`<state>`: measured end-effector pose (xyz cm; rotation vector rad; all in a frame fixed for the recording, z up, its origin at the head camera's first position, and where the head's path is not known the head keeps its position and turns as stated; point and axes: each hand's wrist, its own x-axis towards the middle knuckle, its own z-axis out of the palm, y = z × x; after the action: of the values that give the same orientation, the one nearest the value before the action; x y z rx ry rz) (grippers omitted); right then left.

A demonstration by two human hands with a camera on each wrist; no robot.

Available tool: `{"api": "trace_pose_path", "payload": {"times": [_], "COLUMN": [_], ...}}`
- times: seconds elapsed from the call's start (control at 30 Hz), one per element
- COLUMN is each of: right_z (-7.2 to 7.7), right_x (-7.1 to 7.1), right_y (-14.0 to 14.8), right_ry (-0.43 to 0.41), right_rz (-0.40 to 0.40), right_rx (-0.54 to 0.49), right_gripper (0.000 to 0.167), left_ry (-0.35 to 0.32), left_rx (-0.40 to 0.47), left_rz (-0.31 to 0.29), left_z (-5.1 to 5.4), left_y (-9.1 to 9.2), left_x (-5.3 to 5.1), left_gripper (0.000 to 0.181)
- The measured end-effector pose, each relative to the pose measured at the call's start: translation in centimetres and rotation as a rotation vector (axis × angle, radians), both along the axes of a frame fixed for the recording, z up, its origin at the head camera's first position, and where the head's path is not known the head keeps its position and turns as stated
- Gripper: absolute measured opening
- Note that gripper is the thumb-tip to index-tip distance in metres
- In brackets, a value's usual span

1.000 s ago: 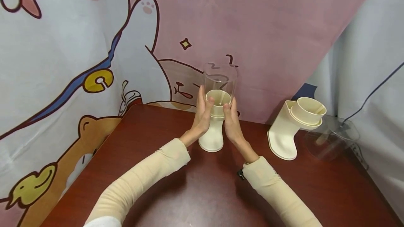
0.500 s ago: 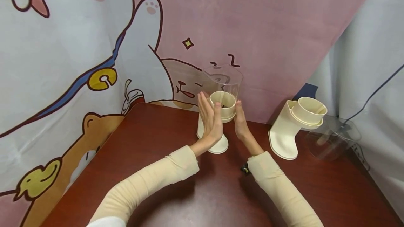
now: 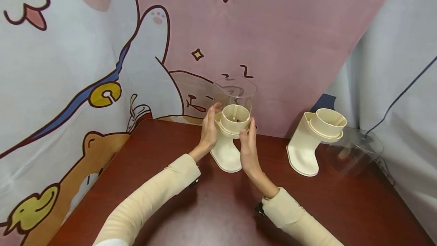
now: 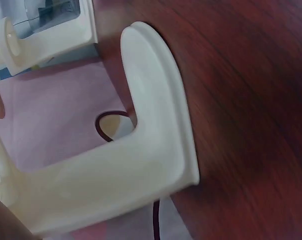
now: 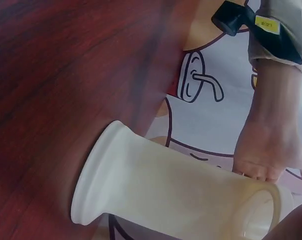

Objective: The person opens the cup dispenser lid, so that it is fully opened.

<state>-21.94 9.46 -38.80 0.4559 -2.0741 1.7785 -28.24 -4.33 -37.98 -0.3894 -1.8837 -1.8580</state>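
Observation:
A cream stand (image 3: 227,156) with a rounded foot and a cup-like ring stands on the table. Around that ring, as far as I can tell, rises a clear plastic cylinder (image 3: 235,94). My left hand (image 3: 207,134) holds the stand's upper part from the left; some of its fingers are behind it. From the other side my right hand (image 3: 250,156) holds the ring's right edge, thumb toward me. The left wrist view shows the stand's curved foot (image 4: 161,125) from the side. In the right wrist view, fingers of the left hand (image 5: 266,145) meet the stand's top.
A second cream stand (image 3: 302,153) is to the right on the dark red table (image 3: 218,215). Beside it lies another clear cylinder (image 3: 370,143), near a dark cord (image 3: 403,96). Printed cloth (image 3: 290,48) hangs close behind the table.
The stand's ring and foot have turned a little rightward. Half a second ago my left hand was flat in front of the stand; it has moved back to the left side.

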Motion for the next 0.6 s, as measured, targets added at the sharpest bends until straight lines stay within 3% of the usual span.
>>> {"api": "trace_pose_path", "payload": {"times": [0.1,0.27,0.37,0.47,0.6], "right_z": [-0.3,-0.9,-0.9,-0.9,-1.0], "right_x": [-0.1,-1.1,-1.9,-2.8,-3.8], "right_y": [-0.5,-0.8,-0.4,0.3,1.2], "right_ry": [-0.010,0.006,0.016,0.035,0.056], "right_rz": [-0.012,0.005,0.032,0.051,0.128], "right_rx": [0.000,0.021,-0.012,-0.088,-0.179], "right_gripper": [0.076,0.086,0.089,0.080,0.076], "left_ry": [0.030,0.030,-0.002,-0.045,-0.082], "left_rx": [-0.007,-0.008,-0.003,-0.032,-0.064], "left_rz": [0.026,0.145,0.174,0.177,0.191], "left_z": [-0.3,-0.3,-0.3,-0.3,-0.1], "left_y": [0.2,1.0,1.8,2.9,4.2], "left_x": [0.3,1.6,2.9,4.5,6.4], "left_gripper": [0.063,0.070,0.071,0.072,0.076]}}
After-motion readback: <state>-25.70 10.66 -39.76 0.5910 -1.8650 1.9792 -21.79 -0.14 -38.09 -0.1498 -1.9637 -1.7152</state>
